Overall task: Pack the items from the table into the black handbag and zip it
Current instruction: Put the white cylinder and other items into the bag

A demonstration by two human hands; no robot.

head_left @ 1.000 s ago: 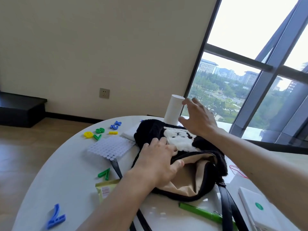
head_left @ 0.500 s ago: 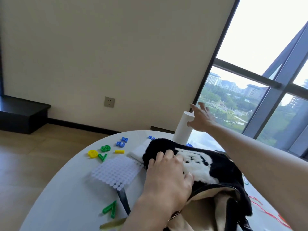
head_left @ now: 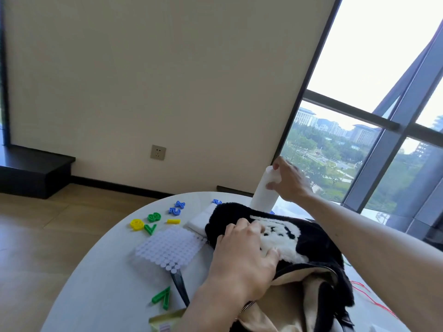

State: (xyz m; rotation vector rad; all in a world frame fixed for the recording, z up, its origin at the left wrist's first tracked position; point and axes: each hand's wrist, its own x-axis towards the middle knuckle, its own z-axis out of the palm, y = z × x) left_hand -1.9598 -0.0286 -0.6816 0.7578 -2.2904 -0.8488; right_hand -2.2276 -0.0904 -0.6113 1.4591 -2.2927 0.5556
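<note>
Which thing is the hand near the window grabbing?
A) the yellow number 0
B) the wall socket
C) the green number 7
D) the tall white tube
D: the right hand has its fingers curled round the top of the tall white tube, which stands upright behind the black handbag.

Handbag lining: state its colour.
The handbag lining is plain beige, best seen in the head view.
</note>
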